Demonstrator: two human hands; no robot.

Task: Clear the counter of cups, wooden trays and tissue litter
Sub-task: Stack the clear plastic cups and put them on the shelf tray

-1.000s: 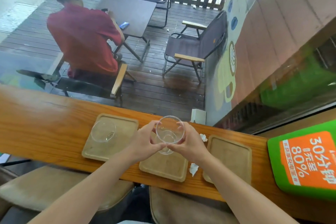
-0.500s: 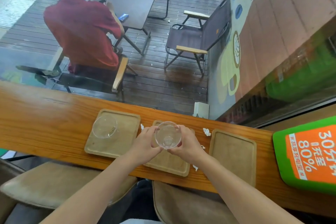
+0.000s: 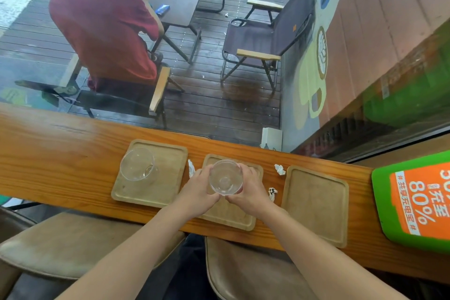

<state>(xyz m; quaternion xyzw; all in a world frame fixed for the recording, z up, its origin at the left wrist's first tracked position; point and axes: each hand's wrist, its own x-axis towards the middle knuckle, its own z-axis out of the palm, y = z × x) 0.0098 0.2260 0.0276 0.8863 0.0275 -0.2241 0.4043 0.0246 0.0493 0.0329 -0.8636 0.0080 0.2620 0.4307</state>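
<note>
From the head view, I have my left hand [image 3: 200, 190] and right hand [image 3: 250, 190] cupped either side of a clear cup [image 3: 226, 177], each grip pressed on its wall, over the middle wooden tray [image 3: 233, 217] on the surface [image 3: 60, 143]. I judge two hands steady it for stacking into the second cup [image 3: 137, 164]; forearms reach forward, wrists angled inward, tissue litter [image 3: 280, 169] nearby.

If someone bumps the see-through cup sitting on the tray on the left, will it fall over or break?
The clear cup stands upright and looks empty, so it is probably light and easy to tip. It is round, so it might roll across the left wooden tray. Glass or plastic cannot be told, so treat it as breakable.
</note>
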